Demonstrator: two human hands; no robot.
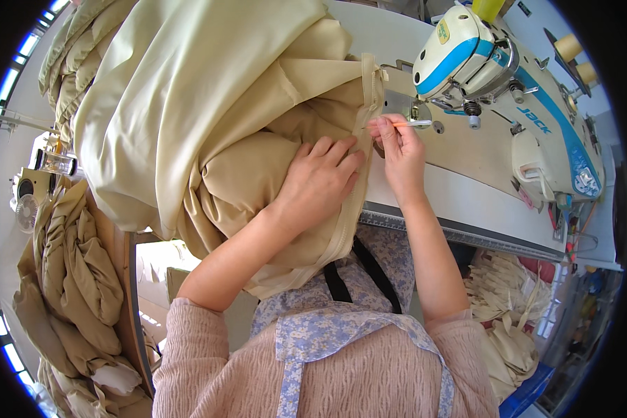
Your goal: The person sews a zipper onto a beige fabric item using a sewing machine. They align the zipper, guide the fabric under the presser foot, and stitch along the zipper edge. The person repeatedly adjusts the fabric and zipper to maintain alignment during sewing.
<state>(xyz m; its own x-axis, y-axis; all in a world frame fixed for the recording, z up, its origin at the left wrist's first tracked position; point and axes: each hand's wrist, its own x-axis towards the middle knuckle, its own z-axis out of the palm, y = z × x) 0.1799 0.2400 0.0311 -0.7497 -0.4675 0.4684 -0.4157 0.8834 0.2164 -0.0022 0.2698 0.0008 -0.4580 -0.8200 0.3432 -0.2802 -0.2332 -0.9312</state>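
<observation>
A large beige fabric piece point(223, 83) is heaped over the machine table, with a zipper strip point(368, 90) along its right edge. My left hand point(320, 174) lies on the folds, fingers slightly bent and apart, just left of that strip. My right hand point(400, 150) pinches a thin orange and white pen-like tool point(416, 123), its tip at the zipper edge; I cannot make out the tip clearly. Behind that hand, the white and blue sewing machine point(453, 56) stands over a metal needle plate point(398, 101), partly covered by the fabric.
Thread cones point(571, 50) stand at the upper right. A brown fabric pile point(76, 279) hangs at the left, beside another machine point(31, 181). More cream fabric pieces point(501, 299) lie below the table's right end. The table's front edge point(467, 237) runs in front of me.
</observation>
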